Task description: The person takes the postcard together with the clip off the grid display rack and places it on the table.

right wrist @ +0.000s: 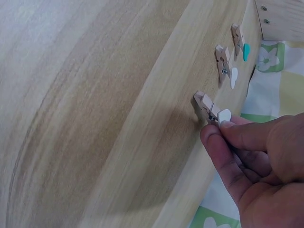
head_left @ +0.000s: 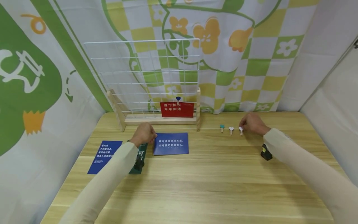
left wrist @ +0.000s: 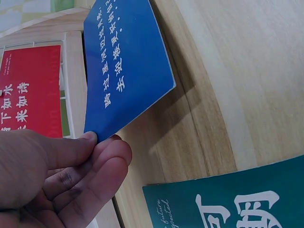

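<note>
My left hand pinches one corner of a blue card printed with white writing. In the left wrist view the card slants above the wood, casting a shadow, with the thumb on its corner. At the right, my right hand holds a small wooden clothespin with a white heart by its heart end, between thumb and finger. Beside it lie another white-heart clothespin and a teal-heart clothespin. A green card lies under the left forearm, partly hidden.
A white wire grid stands in a wooden base at the back. On it hangs a red card, held by a blue-heart clothespin. Another blue card lies at the table's left. Patterned cloth hangs behind.
</note>
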A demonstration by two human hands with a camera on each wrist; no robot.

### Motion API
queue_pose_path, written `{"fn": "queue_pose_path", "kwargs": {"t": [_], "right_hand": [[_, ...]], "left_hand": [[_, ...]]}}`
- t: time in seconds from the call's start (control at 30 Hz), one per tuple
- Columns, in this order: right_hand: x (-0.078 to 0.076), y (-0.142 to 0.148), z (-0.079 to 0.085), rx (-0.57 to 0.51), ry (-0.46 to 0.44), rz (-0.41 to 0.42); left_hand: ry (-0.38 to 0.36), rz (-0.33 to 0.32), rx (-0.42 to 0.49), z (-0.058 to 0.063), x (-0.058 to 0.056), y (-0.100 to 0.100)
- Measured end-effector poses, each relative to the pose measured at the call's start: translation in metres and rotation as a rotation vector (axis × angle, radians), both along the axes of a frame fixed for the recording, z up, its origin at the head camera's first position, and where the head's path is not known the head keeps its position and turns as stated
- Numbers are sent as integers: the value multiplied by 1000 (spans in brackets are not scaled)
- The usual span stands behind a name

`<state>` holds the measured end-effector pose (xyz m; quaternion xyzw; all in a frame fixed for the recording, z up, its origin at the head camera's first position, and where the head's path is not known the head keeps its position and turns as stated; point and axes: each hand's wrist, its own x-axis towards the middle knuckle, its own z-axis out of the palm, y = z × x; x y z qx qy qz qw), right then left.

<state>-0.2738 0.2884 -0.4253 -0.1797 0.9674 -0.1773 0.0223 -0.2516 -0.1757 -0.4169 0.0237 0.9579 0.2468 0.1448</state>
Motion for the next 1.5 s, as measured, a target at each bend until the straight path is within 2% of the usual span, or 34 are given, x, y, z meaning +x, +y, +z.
{"fn": "queue_pose_path", "kwargs": {"t": [0.23, 0.6, 0.77, 1.0, 1.23, 1.33, 1.5], "right_hand": [[0, -2, -1, 6, -5, -19], [5, -4, -8, 16, 6, -62], [7, -5, -6, 30, 37, -49], [8, -5, -8, 50, 69, -37], [5, -3, -11, 43, 98, -9], [0, 2, -18, 17, 136, 22], [0, 3, -18, 22, 108, 21]], "left_hand": [[-9, -10, -40, -1, -1, 1], [41, -56, -147, -6, -1, 2], [66, -74, -182, -8, -2, 0], [29, -51, -216, -9, -4, 3], [-22, -13, -206, -8, -5, 5], [-21, -12, -210, -8, -6, 5], [-8, -22, -214, -10, -6, 6]]}}
